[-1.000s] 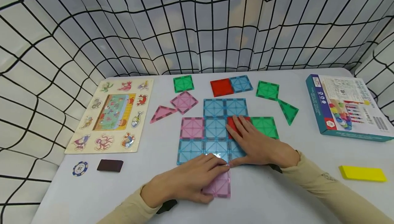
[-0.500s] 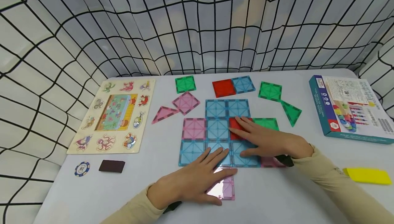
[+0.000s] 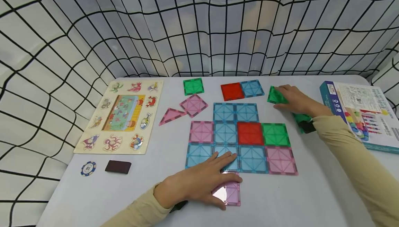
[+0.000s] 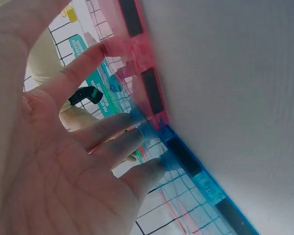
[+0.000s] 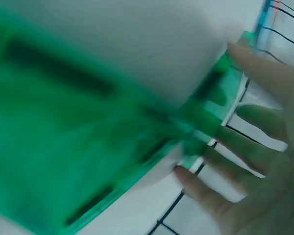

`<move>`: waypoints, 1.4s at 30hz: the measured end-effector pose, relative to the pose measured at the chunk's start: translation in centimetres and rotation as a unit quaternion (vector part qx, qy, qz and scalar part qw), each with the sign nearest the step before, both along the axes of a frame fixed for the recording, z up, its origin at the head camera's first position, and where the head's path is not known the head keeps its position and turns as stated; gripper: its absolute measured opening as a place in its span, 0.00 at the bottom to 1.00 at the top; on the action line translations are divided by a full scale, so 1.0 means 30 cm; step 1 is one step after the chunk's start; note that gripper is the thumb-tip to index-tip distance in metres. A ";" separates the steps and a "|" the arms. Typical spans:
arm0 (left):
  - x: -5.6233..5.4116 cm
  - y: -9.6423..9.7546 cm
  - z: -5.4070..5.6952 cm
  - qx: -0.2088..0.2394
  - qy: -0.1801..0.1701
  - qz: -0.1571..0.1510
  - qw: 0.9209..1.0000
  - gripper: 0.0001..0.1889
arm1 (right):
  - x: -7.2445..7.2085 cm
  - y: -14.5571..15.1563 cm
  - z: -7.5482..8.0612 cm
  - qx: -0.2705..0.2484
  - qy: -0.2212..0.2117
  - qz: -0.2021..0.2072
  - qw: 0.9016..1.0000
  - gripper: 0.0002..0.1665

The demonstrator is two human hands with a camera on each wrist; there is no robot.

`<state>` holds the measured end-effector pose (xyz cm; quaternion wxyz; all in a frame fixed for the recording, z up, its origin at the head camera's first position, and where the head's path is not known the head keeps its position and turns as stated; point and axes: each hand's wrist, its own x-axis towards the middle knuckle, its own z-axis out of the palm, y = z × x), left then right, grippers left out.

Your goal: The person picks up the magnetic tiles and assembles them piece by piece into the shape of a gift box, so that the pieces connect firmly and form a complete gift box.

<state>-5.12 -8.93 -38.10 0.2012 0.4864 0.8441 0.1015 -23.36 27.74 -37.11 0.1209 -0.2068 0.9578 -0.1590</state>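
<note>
Magnetic tiles lie flat on the table, edge to edge. My left hand (image 3: 196,185) rests with spread fingers on a pink square tile (image 3: 233,195) and the blue tile (image 3: 218,149) beyond it. Its fingertips touch both in the left wrist view. Around them are a red tile (image 3: 250,133), a green tile (image 3: 275,134) and a right-hand pink tile (image 3: 282,160). My right hand (image 3: 296,98) reaches over a loose green square tile (image 3: 275,96), its fingers fairly straight. Under that wrist lies a green triangle tile (image 3: 300,118), large and blurred in the right wrist view.
Loose pink, green, red and blue tiles lie at the back. A puzzle board (image 3: 146,97), a poker chip (image 3: 88,168) and a dark block (image 3: 118,167) are left. A box (image 3: 368,109) stands right. Black netting (image 3: 218,33) closes off the back and sides.
My right hand has left the red tile and moved back and right to the loose green square. A pink tile at the group's right is uncovered. The left hand's fingers have spread and stayed put.
</note>
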 end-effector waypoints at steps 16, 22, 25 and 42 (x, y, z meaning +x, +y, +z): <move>0.007 0.015 -0.019 0.009 -0.024 0.008 1.000 0.44 | 0.006 0.058 0.083 -0.184 -0.034 -0.050 0.981 0.41; -0.004 -0.003 -0.024 0.021 -0.030 0.005 0.999 0.48 | 0.246 -0.083 0.182 -0.204 0.065 0.088 0.973 0.46; -0.016 -0.013 -0.018 0.029 -0.038 0.003 0.999 0.55 | 0.394 -0.155 0.168 -0.144 0.071 0.173 0.972 0.47; -0.043 -0.027 -0.025 0.047 -0.008 -0.025 0.999 0.66 | 0.685 -0.273 0.000 0.051 0.114 0.302 0.945 0.46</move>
